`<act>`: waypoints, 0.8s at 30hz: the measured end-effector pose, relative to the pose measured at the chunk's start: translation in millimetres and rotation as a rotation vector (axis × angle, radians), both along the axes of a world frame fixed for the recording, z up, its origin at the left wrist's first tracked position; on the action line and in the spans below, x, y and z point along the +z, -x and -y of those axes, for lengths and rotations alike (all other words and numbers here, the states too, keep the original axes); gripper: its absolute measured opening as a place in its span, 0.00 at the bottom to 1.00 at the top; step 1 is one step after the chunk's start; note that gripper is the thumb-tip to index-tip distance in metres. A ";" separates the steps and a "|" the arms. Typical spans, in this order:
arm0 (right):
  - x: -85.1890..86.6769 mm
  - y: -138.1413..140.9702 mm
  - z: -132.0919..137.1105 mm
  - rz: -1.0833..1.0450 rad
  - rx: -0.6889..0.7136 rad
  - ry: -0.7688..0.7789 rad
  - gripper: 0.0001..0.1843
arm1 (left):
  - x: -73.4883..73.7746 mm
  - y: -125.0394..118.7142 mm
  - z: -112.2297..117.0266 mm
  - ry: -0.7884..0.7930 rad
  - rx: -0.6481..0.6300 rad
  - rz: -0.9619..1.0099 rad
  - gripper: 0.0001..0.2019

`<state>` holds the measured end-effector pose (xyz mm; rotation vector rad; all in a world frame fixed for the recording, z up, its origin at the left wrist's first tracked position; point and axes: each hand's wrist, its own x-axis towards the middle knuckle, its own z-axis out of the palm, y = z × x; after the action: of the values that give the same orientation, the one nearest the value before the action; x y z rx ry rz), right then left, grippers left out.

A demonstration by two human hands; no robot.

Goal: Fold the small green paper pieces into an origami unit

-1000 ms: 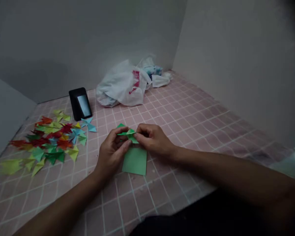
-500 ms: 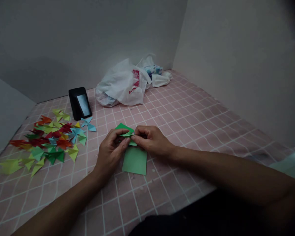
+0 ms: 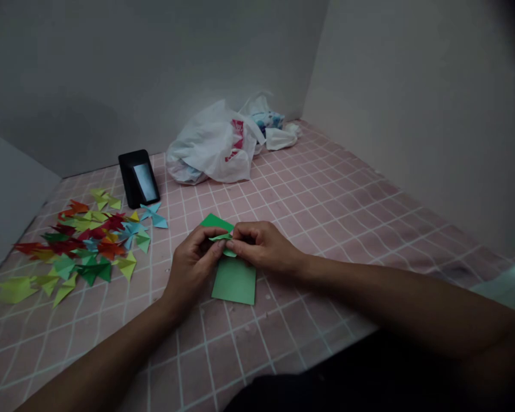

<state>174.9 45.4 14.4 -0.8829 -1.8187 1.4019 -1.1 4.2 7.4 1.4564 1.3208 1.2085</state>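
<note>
Between both hands is a small folded piece of light green paper [image 3: 221, 237]. My left hand [image 3: 196, 256] pinches it from the left with thumb and fingers. From the right, my right hand [image 3: 264, 246] grips the same paper between thumb and bent index finger. Its exact folds are partly hidden by the fingertips. Beneath my hands lies a flat light green sheet [image 3: 235, 281] on the pink checked cloth. A darker green sheet [image 3: 214, 221] shows just behind my fingers, its lower part covered.
Many folded paper shapes [image 3: 96, 234] in red, orange, yellow, green and blue lie spread at the left. Behind them a black device [image 3: 138, 178] with a bright screen leans upright. A white plastic bag [image 3: 214, 146] stands by the back wall, beside a blue-patterned packet [image 3: 269, 120].
My right fingertips have shifted slightly left and press closer on the folded paper, which has tilted a little. The other things stay where they were.
</note>
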 end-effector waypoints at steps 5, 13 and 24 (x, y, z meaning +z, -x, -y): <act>-1.8 0.0 1.0 -0.004 -0.004 0.008 0.16 | 0.8 -0.9 0.2 0.032 -0.023 0.030 0.08; -4.6 0.3 0.8 -0.004 0.008 0.018 0.17 | 0.1 0.1 -2.2 0.039 -0.022 0.004 0.09; -6.2 0.7 0.6 0.030 0.023 0.011 0.15 | -0.1 1.7 -7.3 0.046 -0.094 -0.057 0.09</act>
<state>174.2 44.8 8.3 -0.8958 -1.8501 1.4210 -2.7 11.5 7.3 1.5130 1.2946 1.0764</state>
